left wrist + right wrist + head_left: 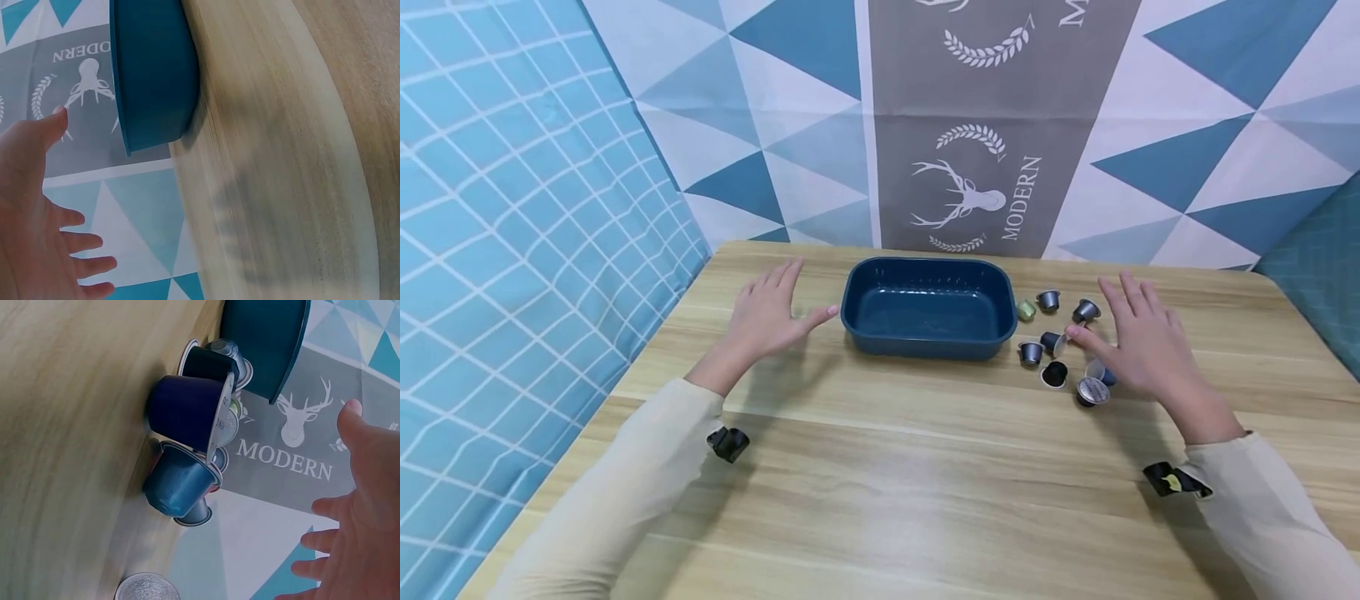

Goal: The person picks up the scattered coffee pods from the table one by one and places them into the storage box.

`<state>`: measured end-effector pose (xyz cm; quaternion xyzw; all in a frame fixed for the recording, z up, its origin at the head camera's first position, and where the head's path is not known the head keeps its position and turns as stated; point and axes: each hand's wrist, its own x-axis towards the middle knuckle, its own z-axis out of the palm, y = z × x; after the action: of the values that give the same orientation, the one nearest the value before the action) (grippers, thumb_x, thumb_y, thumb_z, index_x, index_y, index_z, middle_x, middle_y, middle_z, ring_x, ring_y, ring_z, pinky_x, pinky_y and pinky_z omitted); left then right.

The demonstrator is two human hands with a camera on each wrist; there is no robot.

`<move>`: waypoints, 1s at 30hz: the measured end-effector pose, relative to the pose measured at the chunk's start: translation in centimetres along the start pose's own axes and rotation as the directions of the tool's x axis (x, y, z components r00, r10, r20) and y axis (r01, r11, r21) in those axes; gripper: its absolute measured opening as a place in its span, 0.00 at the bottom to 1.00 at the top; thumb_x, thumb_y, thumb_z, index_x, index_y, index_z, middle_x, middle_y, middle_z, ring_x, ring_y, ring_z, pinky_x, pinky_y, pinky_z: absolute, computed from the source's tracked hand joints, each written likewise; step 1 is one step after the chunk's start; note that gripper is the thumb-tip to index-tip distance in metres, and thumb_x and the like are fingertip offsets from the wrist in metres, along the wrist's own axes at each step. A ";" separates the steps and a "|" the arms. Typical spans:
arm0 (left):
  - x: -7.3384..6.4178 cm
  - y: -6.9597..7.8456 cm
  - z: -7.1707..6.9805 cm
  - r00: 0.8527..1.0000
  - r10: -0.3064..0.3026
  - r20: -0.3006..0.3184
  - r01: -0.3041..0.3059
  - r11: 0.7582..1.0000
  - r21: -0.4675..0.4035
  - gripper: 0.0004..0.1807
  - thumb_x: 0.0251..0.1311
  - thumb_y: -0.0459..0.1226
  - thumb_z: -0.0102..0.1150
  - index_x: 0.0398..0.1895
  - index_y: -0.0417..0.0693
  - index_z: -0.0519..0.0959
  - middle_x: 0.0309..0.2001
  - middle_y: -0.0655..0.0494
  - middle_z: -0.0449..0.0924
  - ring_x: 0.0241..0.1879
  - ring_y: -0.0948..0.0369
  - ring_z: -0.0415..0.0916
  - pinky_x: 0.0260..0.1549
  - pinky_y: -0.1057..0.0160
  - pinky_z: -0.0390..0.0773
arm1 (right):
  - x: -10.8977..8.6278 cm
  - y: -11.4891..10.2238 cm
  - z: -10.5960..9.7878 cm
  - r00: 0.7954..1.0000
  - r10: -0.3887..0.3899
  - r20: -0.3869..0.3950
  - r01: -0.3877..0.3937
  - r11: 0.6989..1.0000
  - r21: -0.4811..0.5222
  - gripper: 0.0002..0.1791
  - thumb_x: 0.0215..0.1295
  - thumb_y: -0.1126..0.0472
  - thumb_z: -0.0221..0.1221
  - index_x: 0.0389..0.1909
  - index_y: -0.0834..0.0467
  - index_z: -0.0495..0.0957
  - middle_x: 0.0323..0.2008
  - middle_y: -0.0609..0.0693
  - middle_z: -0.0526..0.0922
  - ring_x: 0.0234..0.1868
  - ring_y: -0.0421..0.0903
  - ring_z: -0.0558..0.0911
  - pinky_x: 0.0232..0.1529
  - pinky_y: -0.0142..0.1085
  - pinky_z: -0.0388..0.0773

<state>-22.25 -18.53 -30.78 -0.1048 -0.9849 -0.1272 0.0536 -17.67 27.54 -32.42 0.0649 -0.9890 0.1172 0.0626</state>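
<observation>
A dark blue rectangular tub (925, 347) stands on the wooden table, its inside visible and bare. Just left of it, my left hand (763, 315) hovers over the table with fingers straight and thumb spread, holding nothing. Several coffee capsules lie scattered at the tub's right, among them a green one (1026, 310), a black one (1055, 374) and one with a printed lid (1092, 392). Above their right side is my right hand (1146, 346), fingers spread and holding nothing; it partly hides some capsules. The right wrist view shows a dark blue capsule (184, 412) beside a teal one (178, 482).
A patterned cloth (820, 125) with triangles and deer prints hangs behind the table's back edge. Blue checked fabric (512, 250) borders the left side. Bare wooden table surface (895, 475) lies between my forearms. In the right wrist view, a silver-lidded capsule (147, 589) sits apart from the cluster.
</observation>
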 end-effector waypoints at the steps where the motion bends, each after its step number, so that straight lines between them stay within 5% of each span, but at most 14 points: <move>1: 0.1 0.0 0.0 1.000 0.001 0.005 -0.001 1.000 -0.007 0.51 0.59 0.66 0.48 0.76 0.44 0.48 0.74 0.41 0.53 0.72 0.40 0.53 0.69 0.35 0.52 | 0.0 0.0 -0.1 1.000 -0.002 0.002 0.002 1.000 0.001 0.50 0.66 0.30 0.45 0.76 0.57 0.40 0.76 0.66 0.36 0.74 0.71 0.39 0.64 0.74 0.42; 30: 2.5 1.5 0.0 0.987 0.010 0.159 0.020 0.982 -0.186 0.40 0.64 0.56 0.52 0.69 0.38 0.61 0.67 0.38 0.67 0.62 0.43 0.71 0.59 0.44 0.74 | 0.3 -0.2 -1.2 0.997 -0.034 0.066 0.031 0.998 0.049 0.49 0.67 0.32 0.48 0.75 0.62 0.47 0.74 0.71 0.43 0.72 0.73 0.48 0.65 0.72 0.47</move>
<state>-24.38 -16.59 -30.07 -0.1169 -0.9700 -0.2103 -0.0357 -17.83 27.62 -31.16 0.0866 -0.9862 0.1376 0.0299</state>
